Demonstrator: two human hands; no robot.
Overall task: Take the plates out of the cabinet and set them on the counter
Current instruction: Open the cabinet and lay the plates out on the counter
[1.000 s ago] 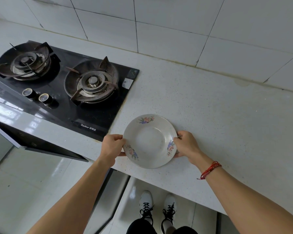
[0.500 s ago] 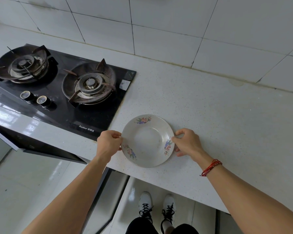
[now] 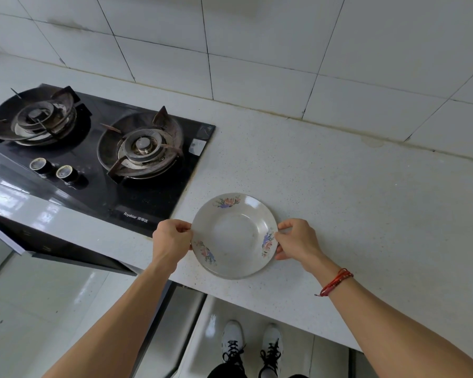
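Note:
A white deep plate [image 3: 234, 236] with small flower prints on its rim rests on the speckled white counter [image 3: 352, 203], near the counter's front edge. My left hand [image 3: 171, 240] pinches the plate's left rim with its fingertips. My right hand [image 3: 295, 240] touches the right rim with thumb and fingers; a red string bracelet circles that wrist. The cabinet below the counter shows only as an open door [image 3: 172, 323] under my left forearm; its inside is hidden.
A black two-burner gas stove [image 3: 99, 159] is set into the counter just left of the plate. White wall tiles [image 3: 257, 64] back the counter. My feet in white shoes [image 3: 253, 347] stand on the glossy floor below the counter edge.
The plate has settled flat onto the counter, a little farther from the front edge. My fingers have loosened from a fuller grip to fingertip contact on both rims.

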